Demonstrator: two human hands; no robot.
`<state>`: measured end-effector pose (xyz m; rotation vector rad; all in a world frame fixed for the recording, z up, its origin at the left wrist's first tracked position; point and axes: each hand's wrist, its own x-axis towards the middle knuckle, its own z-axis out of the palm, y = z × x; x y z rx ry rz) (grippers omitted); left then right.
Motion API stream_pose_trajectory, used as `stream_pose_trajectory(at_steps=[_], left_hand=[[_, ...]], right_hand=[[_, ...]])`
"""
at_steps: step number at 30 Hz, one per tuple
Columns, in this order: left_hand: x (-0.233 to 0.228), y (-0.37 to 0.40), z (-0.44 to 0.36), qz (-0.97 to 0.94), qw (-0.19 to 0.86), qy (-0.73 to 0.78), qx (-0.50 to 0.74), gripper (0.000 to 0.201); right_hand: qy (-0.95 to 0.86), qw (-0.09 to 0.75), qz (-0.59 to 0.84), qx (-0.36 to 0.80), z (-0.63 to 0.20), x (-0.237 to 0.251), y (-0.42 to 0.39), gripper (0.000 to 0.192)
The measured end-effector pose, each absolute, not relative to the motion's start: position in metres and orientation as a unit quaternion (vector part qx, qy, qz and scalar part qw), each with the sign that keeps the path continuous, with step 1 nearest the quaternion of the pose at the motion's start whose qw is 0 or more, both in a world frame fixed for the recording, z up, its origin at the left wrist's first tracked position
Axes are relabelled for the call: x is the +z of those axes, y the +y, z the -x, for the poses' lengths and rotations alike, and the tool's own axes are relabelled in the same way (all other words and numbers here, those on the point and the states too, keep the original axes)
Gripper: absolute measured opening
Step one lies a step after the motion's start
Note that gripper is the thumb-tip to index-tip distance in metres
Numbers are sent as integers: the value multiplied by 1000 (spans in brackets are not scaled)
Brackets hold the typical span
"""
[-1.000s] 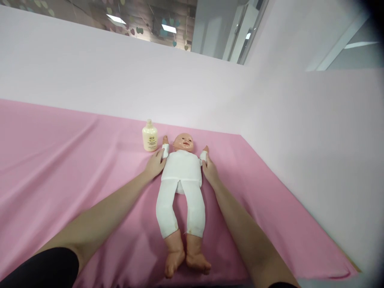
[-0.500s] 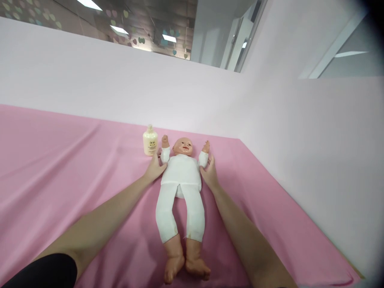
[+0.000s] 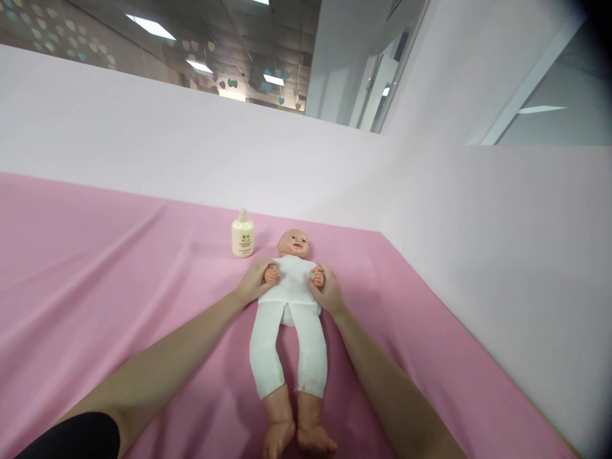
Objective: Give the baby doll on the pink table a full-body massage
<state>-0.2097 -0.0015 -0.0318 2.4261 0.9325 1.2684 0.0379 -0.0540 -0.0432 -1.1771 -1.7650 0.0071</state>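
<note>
Left hand (image 3: pixel 254 285) & right hand (image 3: pixel 325 293) each wrap a doll (image 3: pixel 289 319) wrist, arms folded on its chest. Best w/ a loose grip, both sides even. Bottle (image 3: pixel 242 234) stands near the worktop's far edge.

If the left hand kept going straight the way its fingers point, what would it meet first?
The left hand points up and right, across the doll's chest, and already grips its arm. Straight on, it would probably meet the right hand on the other arm; the bottle lies off that line.
</note>
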Motion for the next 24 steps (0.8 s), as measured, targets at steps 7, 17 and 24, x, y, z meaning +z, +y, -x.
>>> stream_pose_trajectory(at_steps=[7, 17, 24], left_hand=[[-23, 36, 183, -751, 83, 443, 483, 54], [-34, 80, 174, -714, 120, 606, 329, 40], [-25, 54, 180, -725, 75, 513, 454, 54]], right_hand=[[-650, 523, 550, -28, -35, -35, -12, 61], [-607, 392, 690, 42, -48, -41, 34, 38], [-594, 516, 617, 14, -39, -32, 8, 59]])
